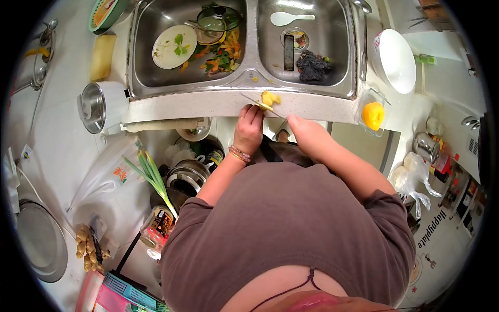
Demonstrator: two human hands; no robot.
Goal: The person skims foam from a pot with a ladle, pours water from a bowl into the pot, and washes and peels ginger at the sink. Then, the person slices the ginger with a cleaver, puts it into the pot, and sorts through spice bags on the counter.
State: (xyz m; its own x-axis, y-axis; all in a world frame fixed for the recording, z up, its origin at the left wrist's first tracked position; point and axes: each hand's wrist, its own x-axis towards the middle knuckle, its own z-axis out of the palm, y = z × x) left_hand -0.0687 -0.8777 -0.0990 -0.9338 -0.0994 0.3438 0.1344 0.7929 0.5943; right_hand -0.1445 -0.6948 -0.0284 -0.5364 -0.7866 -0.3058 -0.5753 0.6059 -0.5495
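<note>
My right hand (pixel 307 136) is closed around the handle end of a knife (pixel 279 115), whose thin blade points up and left toward the sink. My left hand (pixel 248 127), with beaded bracelets on its wrist, is closed on a pale-yellow piece (pixel 264 105) that looks like ginger. The blade lies against this piece. Just beyond it, a lumpy yellow chunk (pixel 271 98) shows at the front edge of the counter (pixel 208 105). The left fingertips are partly hidden.
The left sink basin (pixel 148 78) holds vegetable scraps, a white plate (pixel 174 48) and a glass lid. In the right basin (pixel 338 73) lie a white spoon (pixel 292 18) and a dark scrubber (pixel 313 66). A yellow pepper (pixel 372 115) and white bowl (pixel 397 61) stand right.
</note>
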